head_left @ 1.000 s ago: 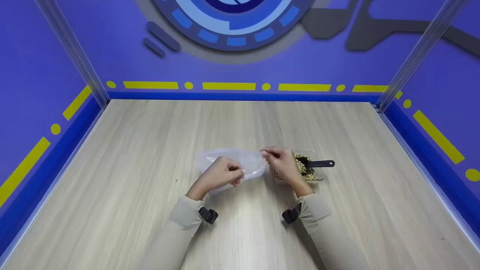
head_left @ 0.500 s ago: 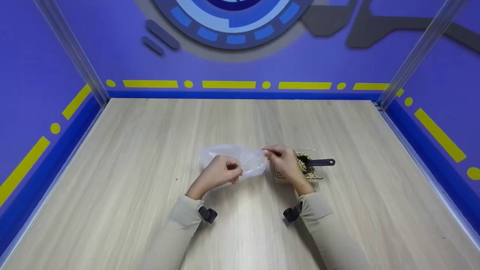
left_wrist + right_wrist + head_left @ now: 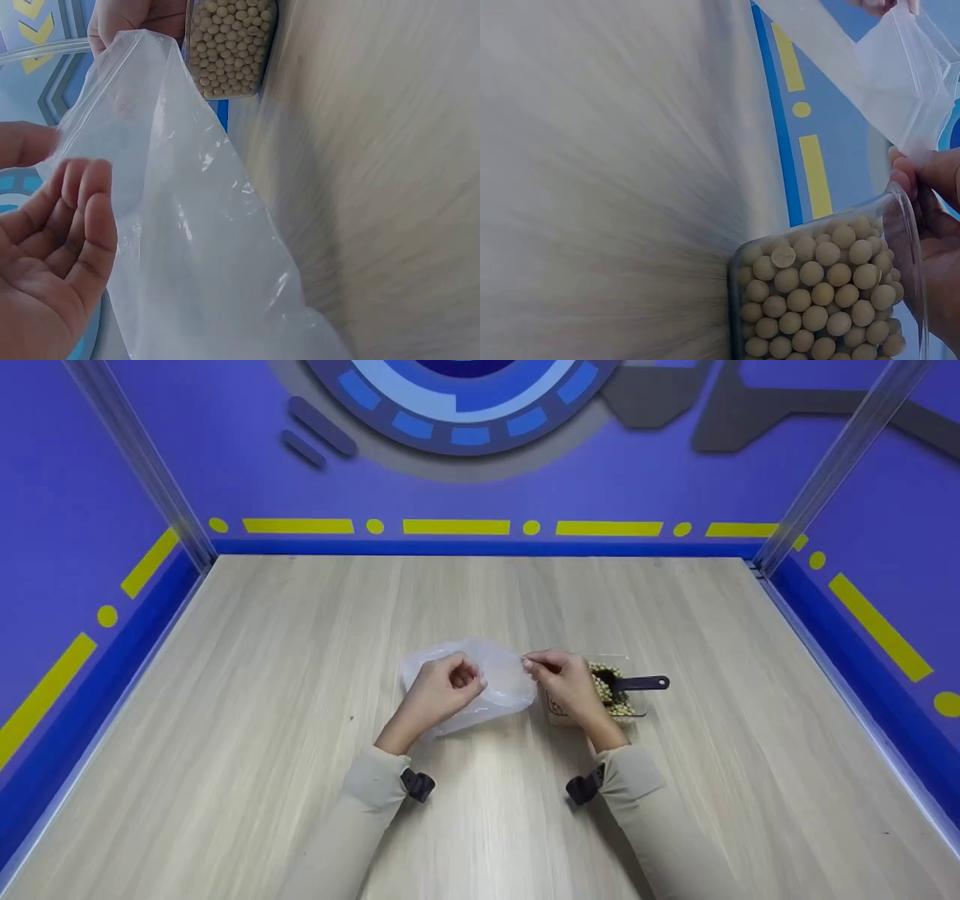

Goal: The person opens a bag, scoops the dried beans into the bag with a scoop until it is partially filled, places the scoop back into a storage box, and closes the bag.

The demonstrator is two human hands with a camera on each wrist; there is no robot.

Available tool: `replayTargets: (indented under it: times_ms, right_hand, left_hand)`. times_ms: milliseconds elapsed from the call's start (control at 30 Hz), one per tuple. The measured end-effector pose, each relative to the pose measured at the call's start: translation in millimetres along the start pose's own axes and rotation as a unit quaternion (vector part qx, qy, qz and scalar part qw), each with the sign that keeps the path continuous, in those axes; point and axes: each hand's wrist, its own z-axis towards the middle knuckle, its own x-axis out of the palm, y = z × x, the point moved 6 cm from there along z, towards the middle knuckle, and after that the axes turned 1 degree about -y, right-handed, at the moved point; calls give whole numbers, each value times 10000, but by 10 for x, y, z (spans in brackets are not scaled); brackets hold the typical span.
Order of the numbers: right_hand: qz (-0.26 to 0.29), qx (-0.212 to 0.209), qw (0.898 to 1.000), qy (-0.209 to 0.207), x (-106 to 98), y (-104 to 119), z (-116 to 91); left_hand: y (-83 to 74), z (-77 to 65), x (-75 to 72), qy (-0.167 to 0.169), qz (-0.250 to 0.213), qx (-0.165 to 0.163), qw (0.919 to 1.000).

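Observation:
A clear plastic zip bag [image 3: 504,679] is stretched between both hands, its mouth spread apart. The left hand [image 3: 442,690] pinches the near side of the bag's edge between thumb and fingertips; in the left wrist view its other fingers [image 3: 94,217] are loosely curled in front of the film. At the right corner of the mouth, the right hand [image 3: 568,684] pinches the edge, seen also in the right wrist view with its fingertips [image 3: 904,171] on the film. Just behind that hand stands a clear container of round beige beans [image 3: 817,292].
A black scoop [image 3: 641,684] lies in the bean container [image 3: 639,712], its handle sticking out over the right rim. The wooden table [image 3: 480,825] is bounded by blue panels [image 3: 480,495] at the back and sides.
The left hand has risen slightly away from the body, drawing its edge of the bag with it. The mouth of the bag shows wider and rounder. The right hand stays nearly in place.

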Motion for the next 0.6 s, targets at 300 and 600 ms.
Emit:
replayTargets:
  times_ms: [300,600]
  right_hand:
    - [115,53,9998,140,15,26,-17]
    - [164,-78,9992,349,44,92,-62]
  left_hand:
    - [-47,33,-4,-208,-97,75,9997]
    - [-102,51,20,-100,-113,292,9995]
